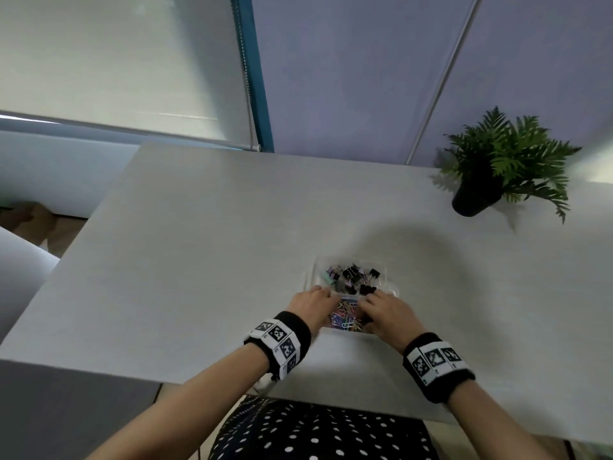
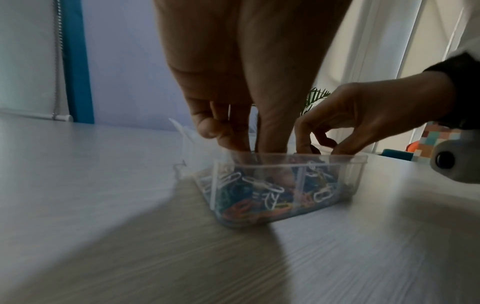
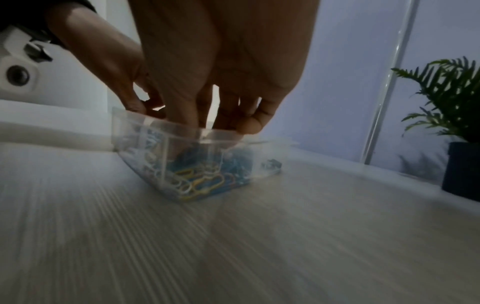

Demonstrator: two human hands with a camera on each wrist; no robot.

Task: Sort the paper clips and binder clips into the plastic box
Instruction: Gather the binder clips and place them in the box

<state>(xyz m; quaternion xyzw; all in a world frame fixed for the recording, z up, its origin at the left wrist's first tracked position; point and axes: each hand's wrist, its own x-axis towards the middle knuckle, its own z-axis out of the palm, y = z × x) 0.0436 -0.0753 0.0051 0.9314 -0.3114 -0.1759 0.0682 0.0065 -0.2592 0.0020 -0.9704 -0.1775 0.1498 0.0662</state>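
Pale wood-grain surface (image 1: 199, 244) carries a clear box (image 1: 316, 265) near its front edge: binder clips (image 1: 351, 277) fill the far compartment, paper clips (image 1: 345, 317) the near one. Left hand (image 1: 310, 302) and right hand (image 1: 386, 312) both reach curled fingers into the paper clips, though whether either grip clamps a clip or stays apart cannot be told. Black wristbands (image 1: 438, 366) bear square black-and-white markers without readable writing, and a potted fern (image 1: 504, 161) stands well apart at the back right.

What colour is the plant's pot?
Black, best seen in the head view: the pot.
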